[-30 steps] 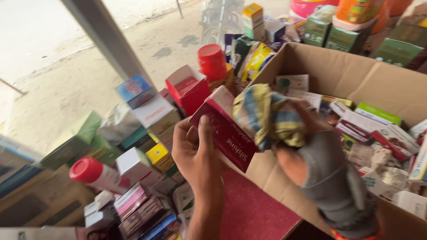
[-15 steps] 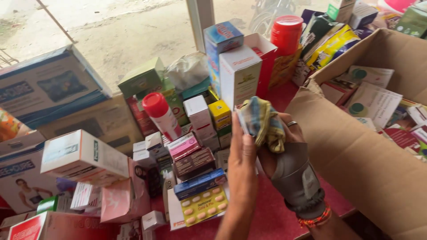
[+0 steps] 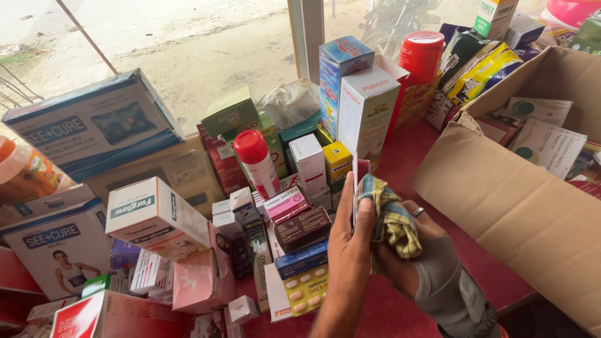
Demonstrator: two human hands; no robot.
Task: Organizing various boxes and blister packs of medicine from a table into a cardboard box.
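My left hand (image 3: pixel 349 250) grips a flat dark red box (image 3: pixel 360 170), held upright and seen edge-on. Pressed against the box's right side is a yellow and blue checked cloth (image 3: pixel 393 219), bunched in my right hand (image 3: pixel 421 233). That hand wears a ring and a grey wrist brace (image 3: pixel 456 289). Both hands hover over a red counter (image 3: pixel 410 156), just right of a heap of small medicine boxes (image 3: pixel 294 219).
A large open cardboard carton (image 3: pixel 501 194) with leaflets and packs fills the right side. Tall white and blue boxes (image 3: pixel 366 109), a red-capped bottle (image 3: pixel 256 159), a red jar (image 3: pixel 421 56) and big blue-and-white boxes (image 3: pixel 94 125) stand by the window.
The view has swung left from the carton to the box heap. The hands have carried the red box and cloth along, and the box is now turned edge-on.
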